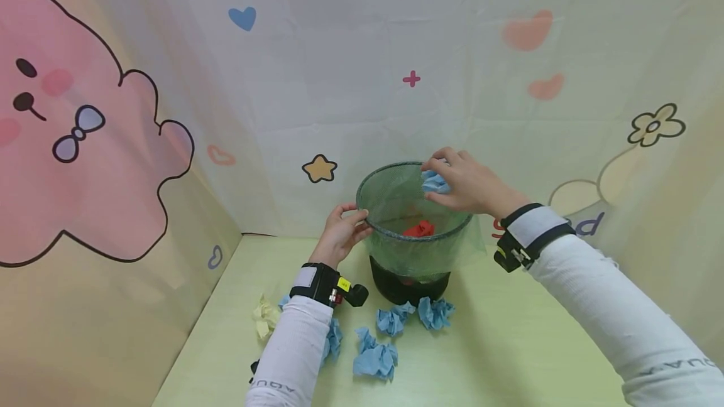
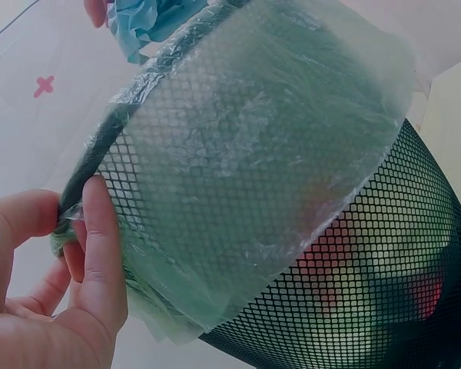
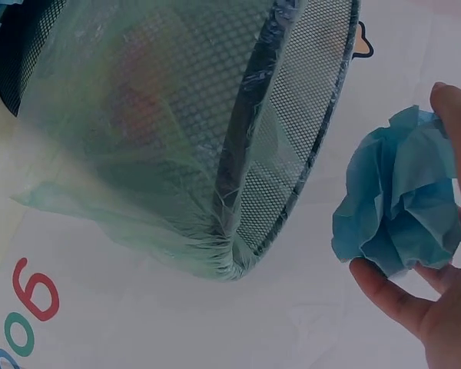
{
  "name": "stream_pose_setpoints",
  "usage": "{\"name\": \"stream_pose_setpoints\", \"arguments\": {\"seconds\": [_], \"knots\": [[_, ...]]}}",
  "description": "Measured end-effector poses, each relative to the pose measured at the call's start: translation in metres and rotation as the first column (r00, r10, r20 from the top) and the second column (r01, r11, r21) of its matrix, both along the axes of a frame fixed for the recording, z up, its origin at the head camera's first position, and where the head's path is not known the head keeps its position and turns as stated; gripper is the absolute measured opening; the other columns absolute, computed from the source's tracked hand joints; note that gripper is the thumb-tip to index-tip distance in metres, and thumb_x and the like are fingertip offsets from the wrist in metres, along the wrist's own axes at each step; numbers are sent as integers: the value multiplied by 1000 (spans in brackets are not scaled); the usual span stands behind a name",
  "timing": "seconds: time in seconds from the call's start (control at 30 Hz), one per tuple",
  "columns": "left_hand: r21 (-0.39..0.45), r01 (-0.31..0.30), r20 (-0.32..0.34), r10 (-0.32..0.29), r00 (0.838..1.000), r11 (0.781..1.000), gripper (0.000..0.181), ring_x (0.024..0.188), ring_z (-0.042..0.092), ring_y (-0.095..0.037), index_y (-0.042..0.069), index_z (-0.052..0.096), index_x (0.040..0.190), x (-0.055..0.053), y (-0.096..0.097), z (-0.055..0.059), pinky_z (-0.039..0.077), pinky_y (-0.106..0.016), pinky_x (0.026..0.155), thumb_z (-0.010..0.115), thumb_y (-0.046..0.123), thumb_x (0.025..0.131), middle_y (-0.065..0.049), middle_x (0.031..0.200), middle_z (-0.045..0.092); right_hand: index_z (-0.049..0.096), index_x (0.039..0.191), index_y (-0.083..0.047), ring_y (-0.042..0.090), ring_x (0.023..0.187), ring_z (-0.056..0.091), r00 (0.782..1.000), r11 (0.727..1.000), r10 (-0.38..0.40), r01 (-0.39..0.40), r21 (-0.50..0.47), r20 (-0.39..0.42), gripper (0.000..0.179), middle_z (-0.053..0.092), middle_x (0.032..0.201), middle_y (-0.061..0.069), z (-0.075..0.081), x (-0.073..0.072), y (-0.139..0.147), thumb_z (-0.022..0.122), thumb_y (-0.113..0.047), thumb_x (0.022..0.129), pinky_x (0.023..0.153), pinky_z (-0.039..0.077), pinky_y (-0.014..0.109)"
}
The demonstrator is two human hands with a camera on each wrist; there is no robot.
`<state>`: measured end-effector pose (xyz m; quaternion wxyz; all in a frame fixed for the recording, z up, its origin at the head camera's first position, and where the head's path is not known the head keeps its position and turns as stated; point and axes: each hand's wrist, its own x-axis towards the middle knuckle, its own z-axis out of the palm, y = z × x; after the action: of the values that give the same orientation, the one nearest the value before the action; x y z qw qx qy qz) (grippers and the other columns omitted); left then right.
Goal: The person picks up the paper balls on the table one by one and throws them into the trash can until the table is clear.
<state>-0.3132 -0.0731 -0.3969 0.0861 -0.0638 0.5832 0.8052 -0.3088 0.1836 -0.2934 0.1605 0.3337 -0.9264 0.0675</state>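
R hand (image 1: 469, 184), right of ctr in head view, holds one crumpled blue paper ball (image 1: 433, 182); fingers are curved round it and opened approx. as wide as the ball. This ball is over the opening of the mesh bin (image 1: 387, 282); in R-wrist view it is at right of frame, near the rim but apart from it. L hand (image 1: 342, 231), nr ctr of head view, pinches the bin's rim at its left side, w/ thumb and fingers almost closed on the edge and on the green liner (image 1: 396, 255), which is folded over outside.

Inside the bin, red paper (image 1: 420, 229) is visible. At btm ctr of frame, on the pale table (image 1: 520, 331), some blue crumpled papers (image 1: 376, 357) are lying; a yellow crumpled paper (image 1: 264, 318) is at lower left, beside L sleeve (image 1: 294, 344). Behind is a printed cloth (image 1: 351, 68).
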Motion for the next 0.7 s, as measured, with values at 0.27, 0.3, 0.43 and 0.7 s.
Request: {"name": "stream_pose_setpoints", "arguments": {"seconds": [0.27, 0.3, 0.43, 0.7], "knots": [[0, 6, -2, -6, 1000, 1000, 43, 79, 54, -17, 5, 38, 128, 1, 1, 0, 53, -21, 66, 58, 8, 90, -8, 101, 47, 49, 128, -17, 37, 109, 45, 999, 1000, 22, -22, -1, -24, 51, 41, 130, 12, -7, 0, 1, 64, -37, 84, 78, 49, 45], [-1, 6, -2, -6, 1000, 1000, 43, 79, 54, -17, 5, 38, 128, 1, 0, 0, 53, -21, 66, 58, 8, 90, -8, 101, 47, 48, 128, -17, 37, 110, 45, 999, 1000, 27, -27, 1, -27, 51, 41, 131, 13, -8, 0, 2, 64, -37, 84, 79, 49, 46], [-6, 5, -3, -5, 1000, 1000, 42, 79, 55, -17, 6, 39, 127, 2, 1, 0, 53, -21, 66, 58, 8, 90, -8, 101, 48, 47, 130, -17, 37, 111, 45, 998, 999, 41, -42, -3, -49, 54, 41, 132, 13, -11, 1, 4, 64, -36, 83, 82, 48, 48], [-6, -1, -3, 1, 1000, 1000, 42, 79, 55, -17, 7, 39, 126, 1, 0, -1, 54, -21, 67, 59, 9, 89, -9, 102, 48, 42, 137, -15, 40, 112, 46, 989, 996, 94, -93, 11, -115, 61, 44, 133, 16, -20, 2, 9, 65, -34, 84, 87, 45, 53]]}}
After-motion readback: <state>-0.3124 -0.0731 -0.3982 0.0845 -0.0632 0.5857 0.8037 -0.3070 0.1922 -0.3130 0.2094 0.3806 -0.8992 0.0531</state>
